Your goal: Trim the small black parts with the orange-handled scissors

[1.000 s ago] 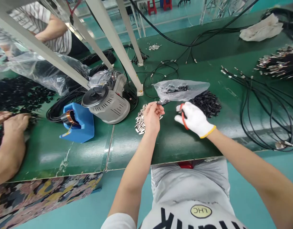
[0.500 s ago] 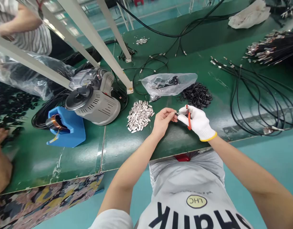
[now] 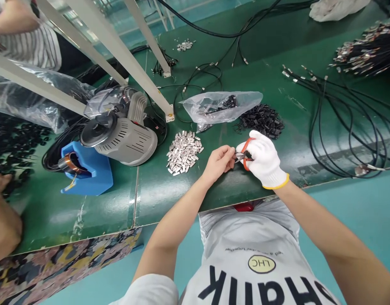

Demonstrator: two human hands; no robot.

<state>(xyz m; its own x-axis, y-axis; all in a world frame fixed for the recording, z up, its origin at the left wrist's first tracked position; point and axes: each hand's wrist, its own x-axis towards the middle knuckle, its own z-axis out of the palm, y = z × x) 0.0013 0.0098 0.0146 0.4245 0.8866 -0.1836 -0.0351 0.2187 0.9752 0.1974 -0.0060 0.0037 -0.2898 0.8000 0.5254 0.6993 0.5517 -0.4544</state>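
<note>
1. Gloved right hand (image 3: 261, 163) clamped on red-handled pliers (image 3: 244, 154), frame centre; bare left hand (image 3: 218, 163) pinches small metal part (image 3: 235, 155) at plier tip.
2. Silver connector pile (image 3: 184, 151) just left; black parts pile (image 3: 261, 120) above, on green table (image 3: 169, 190).

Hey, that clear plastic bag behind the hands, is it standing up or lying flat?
Lying flat. The clear plastic bag sprawls on its side on the green table, with small black parts showing inside.
</note>
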